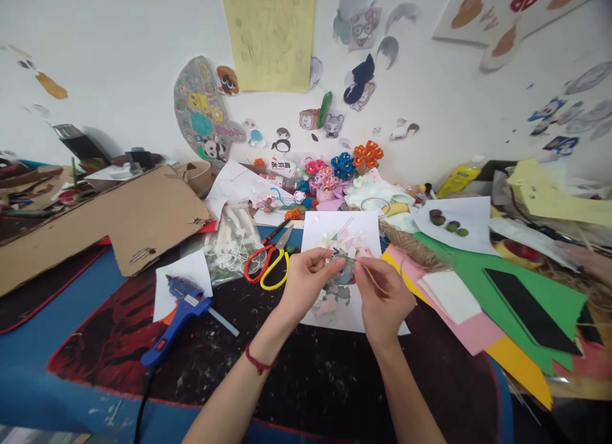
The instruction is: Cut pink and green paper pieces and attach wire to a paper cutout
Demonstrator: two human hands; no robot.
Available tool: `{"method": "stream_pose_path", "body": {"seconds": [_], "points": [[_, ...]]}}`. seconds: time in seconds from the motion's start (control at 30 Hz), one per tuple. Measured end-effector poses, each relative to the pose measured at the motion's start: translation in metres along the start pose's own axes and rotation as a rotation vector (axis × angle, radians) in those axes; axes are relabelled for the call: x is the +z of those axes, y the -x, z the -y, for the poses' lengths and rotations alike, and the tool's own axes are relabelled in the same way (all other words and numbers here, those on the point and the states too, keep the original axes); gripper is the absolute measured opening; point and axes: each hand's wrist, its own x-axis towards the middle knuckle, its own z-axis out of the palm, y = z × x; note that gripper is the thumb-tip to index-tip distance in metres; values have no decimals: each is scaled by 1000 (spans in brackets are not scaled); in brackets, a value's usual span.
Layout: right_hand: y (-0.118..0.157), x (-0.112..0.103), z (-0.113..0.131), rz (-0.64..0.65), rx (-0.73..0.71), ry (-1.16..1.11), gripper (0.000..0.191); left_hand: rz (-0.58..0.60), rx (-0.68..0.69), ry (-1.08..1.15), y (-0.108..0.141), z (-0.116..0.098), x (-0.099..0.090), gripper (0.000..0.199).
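Just right of frame centre, a small grey piece (344, 273) sits between the hands, its long axis unclear. The left hand (306, 278) pinches it, nearer; the right hand's (386, 297) fingers look closed on a thin strand (375, 279).

Left forearm (234, 393): angled up and inward from lower frame | left wrist (271, 339): roughly in line with forearm | left hand (306, 278): thumb extended toward right hand (385, 297), pinching against curled fingers | right forearm (408, 393): slanting up-left | right hand: fingers bent inward, fingertips near left thumb, exact closure unclear | hands: apart
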Motion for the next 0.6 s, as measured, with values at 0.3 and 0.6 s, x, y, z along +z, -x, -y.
{"method": "stream_pose_path", "body": {"seconds": [0.3,0.6], "points": [[6,-5,2,57,12,-15,8,-74,-3,35,3,-4,2,32],[9,-19,-7,213,210,-108,28,-98,40,41,5,-4,-3,31]]}}
